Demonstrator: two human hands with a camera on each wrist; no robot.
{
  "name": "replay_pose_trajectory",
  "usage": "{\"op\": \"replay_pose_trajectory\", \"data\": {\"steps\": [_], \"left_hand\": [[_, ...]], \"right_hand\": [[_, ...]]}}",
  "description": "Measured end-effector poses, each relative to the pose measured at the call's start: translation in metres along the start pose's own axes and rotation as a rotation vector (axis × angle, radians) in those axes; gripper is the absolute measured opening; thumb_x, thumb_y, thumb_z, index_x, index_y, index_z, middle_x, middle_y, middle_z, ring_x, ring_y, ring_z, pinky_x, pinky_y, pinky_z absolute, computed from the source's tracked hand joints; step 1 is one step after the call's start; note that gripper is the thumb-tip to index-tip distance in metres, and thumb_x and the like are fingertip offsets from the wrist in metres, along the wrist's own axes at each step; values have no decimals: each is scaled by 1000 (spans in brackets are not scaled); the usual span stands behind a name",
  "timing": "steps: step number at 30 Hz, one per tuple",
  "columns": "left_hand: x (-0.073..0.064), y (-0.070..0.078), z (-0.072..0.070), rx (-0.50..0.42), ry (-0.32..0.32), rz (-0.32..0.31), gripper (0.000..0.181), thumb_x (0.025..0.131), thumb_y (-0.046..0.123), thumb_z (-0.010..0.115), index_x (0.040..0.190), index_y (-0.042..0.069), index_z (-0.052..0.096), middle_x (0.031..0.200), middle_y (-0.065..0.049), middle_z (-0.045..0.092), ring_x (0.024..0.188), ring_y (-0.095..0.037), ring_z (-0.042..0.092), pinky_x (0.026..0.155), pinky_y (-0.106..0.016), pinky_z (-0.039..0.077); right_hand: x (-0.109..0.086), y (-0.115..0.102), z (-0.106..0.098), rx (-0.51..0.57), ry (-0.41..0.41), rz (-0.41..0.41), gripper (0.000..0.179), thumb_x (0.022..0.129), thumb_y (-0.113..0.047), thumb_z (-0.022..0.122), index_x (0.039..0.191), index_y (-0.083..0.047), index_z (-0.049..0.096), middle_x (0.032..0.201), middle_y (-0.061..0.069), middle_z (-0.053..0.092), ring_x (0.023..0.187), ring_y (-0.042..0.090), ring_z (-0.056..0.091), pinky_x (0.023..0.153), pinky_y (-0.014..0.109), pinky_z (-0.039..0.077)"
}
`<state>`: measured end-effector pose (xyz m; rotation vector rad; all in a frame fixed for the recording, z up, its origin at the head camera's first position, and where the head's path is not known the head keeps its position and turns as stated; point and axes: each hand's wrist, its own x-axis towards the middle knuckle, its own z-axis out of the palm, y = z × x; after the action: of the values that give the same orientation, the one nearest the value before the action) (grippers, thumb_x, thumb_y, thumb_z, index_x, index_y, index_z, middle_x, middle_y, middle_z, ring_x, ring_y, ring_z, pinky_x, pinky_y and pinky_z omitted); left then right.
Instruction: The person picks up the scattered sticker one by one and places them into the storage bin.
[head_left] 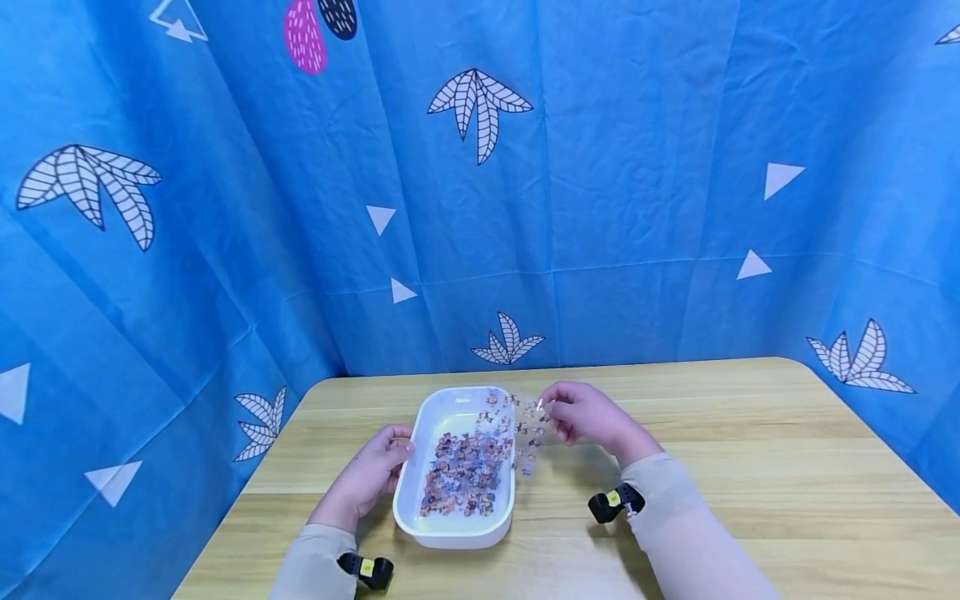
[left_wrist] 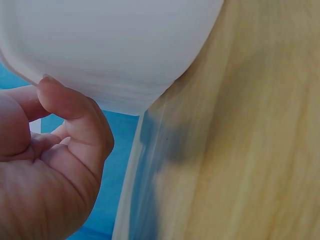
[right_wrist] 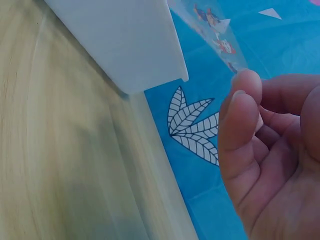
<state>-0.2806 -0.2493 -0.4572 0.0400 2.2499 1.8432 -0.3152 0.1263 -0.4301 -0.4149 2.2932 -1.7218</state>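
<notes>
A white rectangular plastic tub (head_left: pixel 459 540) stands on the table. My left hand (head_left: pixel 369 468) holds its left rim, and the left wrist view shows the curled fingers (left_wrist: pixel 75 107) right at that rim. Inside the tub lie clear sticker sheets (head_left: pixel 461 479) printed with many small coloured figures. Between thumb and fingertips, my right hand (head_left: pixel 594 418) pinches the edge of a clear sticker sheet (head_left: pixel 529 437), which stretches over the tub's right rim. Part of this sheet (right_wrist: pixel 220 37) also shows in the right wrist view, coming up to the fingertips beside the tub wall (right_wrist: pixel 125 40).
The light wooden table (head_left: pixel 750 467) extends to the right of the tub. Behind and to the sides hangs a blue curtain (head_left: pixel 630 192) with leaf and triangle prints. A small black camera (head_left: pixel 617 503) is strapped to the right wrist, another (head_left: pixel 366 570) to the left.
</notes>
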Motion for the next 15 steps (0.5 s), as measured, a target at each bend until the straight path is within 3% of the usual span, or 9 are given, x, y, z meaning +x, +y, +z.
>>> {"op": "replay_pose_trajectory", "data": {"steps": [5, 15], "left_hand": [[0, 0, 0, 6, 9, -15, 35, 106, 16, 50, 139, 3, 46, 115, -19, 61, 98, -30, 65, 80, -41, 58], [1, -1, 0, 13, 10, -13, 35, 106, 16, 50, 138, 3, 46, 114, -20, 61, 96, -30, 65, 79, -41, 59]], "right_hand": [[1, -1, 3, 21, -36, -5, 22, 103, -11, 51, 119, -4, 65, 86, 13, 62, 69, 23, 61, 62, 35, 55], [2, -2, 10, 22, -57, -19, 19, 101, -12, 54, 116, -4, 65, 87, 15, 65, 68, 21, 62, 63, 35, 57]]}}
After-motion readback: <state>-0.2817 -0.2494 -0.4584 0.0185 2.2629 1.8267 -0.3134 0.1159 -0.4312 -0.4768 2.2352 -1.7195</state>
